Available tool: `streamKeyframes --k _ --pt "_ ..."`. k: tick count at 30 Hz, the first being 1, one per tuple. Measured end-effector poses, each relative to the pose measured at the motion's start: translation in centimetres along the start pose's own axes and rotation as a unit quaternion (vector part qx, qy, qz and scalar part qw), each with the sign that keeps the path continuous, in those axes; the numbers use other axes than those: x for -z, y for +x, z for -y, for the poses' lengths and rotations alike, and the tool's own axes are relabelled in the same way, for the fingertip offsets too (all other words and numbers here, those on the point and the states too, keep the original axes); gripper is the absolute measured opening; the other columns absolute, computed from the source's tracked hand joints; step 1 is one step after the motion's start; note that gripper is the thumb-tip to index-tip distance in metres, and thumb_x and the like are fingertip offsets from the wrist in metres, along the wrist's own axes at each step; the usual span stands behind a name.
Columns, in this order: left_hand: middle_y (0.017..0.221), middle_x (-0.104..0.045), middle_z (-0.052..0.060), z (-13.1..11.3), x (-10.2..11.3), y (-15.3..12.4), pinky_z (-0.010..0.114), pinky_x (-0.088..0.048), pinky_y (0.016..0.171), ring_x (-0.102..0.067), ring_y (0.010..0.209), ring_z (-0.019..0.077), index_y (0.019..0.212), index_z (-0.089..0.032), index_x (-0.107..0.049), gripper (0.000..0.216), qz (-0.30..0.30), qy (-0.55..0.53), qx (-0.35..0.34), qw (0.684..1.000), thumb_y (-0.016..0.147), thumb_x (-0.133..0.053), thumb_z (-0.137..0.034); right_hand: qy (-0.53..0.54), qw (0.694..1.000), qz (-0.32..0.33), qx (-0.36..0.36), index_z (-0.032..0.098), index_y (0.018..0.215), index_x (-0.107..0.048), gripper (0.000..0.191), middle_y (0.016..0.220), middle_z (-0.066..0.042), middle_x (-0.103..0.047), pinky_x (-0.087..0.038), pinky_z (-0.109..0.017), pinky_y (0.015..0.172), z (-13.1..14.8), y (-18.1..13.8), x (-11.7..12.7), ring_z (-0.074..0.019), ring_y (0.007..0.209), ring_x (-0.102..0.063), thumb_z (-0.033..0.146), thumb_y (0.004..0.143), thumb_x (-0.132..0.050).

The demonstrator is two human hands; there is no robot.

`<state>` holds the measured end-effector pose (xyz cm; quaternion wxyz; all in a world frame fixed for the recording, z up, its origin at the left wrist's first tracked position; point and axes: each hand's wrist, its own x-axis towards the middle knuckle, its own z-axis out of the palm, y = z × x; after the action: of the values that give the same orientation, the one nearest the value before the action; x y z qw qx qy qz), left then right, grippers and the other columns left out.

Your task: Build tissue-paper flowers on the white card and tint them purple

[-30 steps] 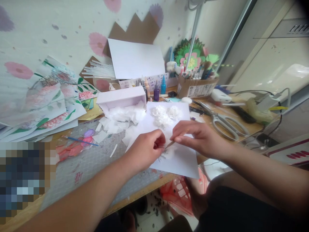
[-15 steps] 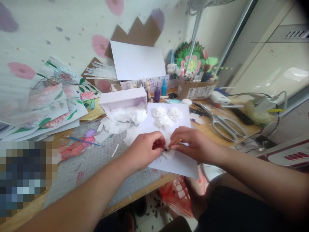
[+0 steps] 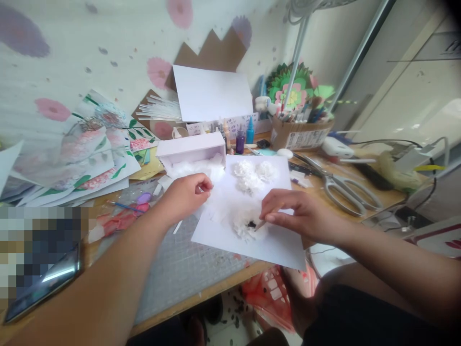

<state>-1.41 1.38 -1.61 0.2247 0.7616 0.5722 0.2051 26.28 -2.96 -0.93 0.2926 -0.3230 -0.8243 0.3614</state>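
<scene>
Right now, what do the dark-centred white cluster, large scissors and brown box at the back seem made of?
White cluster: probably thin matte paper, judging by its ruffled, layered edges; blur leaves fabric possible.
Large scissors: likely metal, given the silvery grey and soft shine; the handles may be coated.
Brown box: apparently matte cardboard, from its plain brown walls.

Clock centred on white ruffled piece (image 3: 240, 226) with dark middle, flat white sheet (image 3: 284, 253) under it, right hand (image 3: 296, 210) between 2 and 3 pinching thin stick (image 3: 260, 225), left hand (image 3: 187, 193) at 10, fingers curled, similar ruffled pieces (image 3: 249, 183) at 12, open white box (image 3: 190, 145) at 11.
</scene>
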Motion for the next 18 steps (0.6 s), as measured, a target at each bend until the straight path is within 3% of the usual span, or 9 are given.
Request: streamKeyframes --k 4,9,13,16,18 --pt "0.102 -0.058 0.003 1.5 1.0 0.6 0.033 -0.044 0.079 -0.057 0.087 0.0214 0.093 -0.024 -0.068 0.026 0.066 0.035 -0.034 0.997 0.067 -0.064 -0.025 -0.002 0.999 -0.039 0.003 0.021 0.084 -0.073 0.014 0.085 -0.005 -0.070 -0.052 -0.029 0.075 -0.2 -0.1 0.2 -0.0147 0.080 -0.065 0.028 0.087 -0.062" --pt "0.111 -0.056 0.005 -0.4 0.0 -0.2 0.036 -0.038 0.095 -0.052 0.106 0.0244 0.102 -0.026 -0.068 0.028 0.112 0.046 -0.084 0.989 0.074 -0.068 -0.030 -0.013 0.999 -0.050 0.011 0.023 0.084 -0.074 0.015 0.085 -0.005 -0.070 -0.052 -0.030 0.076 -0.1 -0.5 0.4 -0.0160 0.080 -0.064 0.031 0.087 -0.062" --pt "0.114 -0.056 0.002 -1.5 -1.1 -0.6 0.041 -0.032 0.100 -0.046 0.113 0.0264 0.092 -0.029 -0.069 0.022 0.129 0.062 -0.101 0.984 0.071 -0.074 -0.025 -0.026 0.998 -0.061 0.013 0.026 0.085 -0.075 0.016 0.087 -0.006 -0.071 -0.053 -0.031 0.074 -0.5 -0.4 0.1 -0.0183 0.083 -0.065 0.035 0.087 -0.062" --pt "0.108 -0.058 0.001 -1.7 -1.4 -0.7 0.040 -0.032 0.096 -0.047 0.111 0.0255 0.077 -0.025 -0.067 0.006 0.130 0.060 -0.108 0.984 0.074 -0.071 -0.021 -0.029 0.998 -0.052 0.011 0.024 0.086 -0.075 0.017 0.086 -0.007 -0.071 -0.054 -0.032 0.073 -0.6 0.0 -0.4 -0.0182 0.080 -0.066 0.035 0.087 -0.061" --pt "0.103 -0.059 0.002 -1.6 -1.6 -0.8 0.040 -0.031 0.095 -0.048 0.110 0.0256 0.070 -0.022 -0.064 0.008 0.125 0.052 -0.115 0.984 0.075 -0.068 -0.017 -0.030 0.999 -0.042 0.005 0.023 0.087 -0.074 0.018 0.087 -0.007 -0.070 -0.054 -0.032 0.074 -0.6 0.3 -0.8 -0.0178 0.081 -0.066 0.035 0.088 -0.060"
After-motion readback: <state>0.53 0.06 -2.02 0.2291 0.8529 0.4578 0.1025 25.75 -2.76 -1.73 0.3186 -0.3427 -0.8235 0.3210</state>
